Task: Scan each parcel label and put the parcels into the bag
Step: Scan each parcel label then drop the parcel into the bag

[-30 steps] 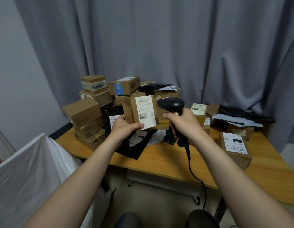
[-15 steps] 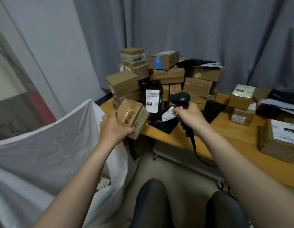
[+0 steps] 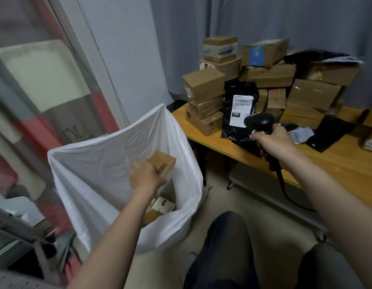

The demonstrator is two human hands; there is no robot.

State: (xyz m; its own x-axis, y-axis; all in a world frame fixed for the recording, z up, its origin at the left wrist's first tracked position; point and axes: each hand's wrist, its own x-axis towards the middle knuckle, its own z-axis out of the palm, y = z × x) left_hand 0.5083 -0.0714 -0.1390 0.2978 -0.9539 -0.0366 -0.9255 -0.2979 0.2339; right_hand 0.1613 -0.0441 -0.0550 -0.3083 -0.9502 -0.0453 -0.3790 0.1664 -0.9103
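**Small box held in the mouth of the bag**

Your left hand grips a small brown box, fingers curled round its near side, and holds it inside the open top of the white bag. The bag stands on the floor just left of the table. Deeper in the bag lies another labelled parcel. Your right hand is wrapped round the handle of the black scanner, held over the table's near edge (its cable hangs down below your wrist). On the far side of the table sits a stack of cardboard parcels. A black mailer with a white label leans upright against it, just beyond the scanner.
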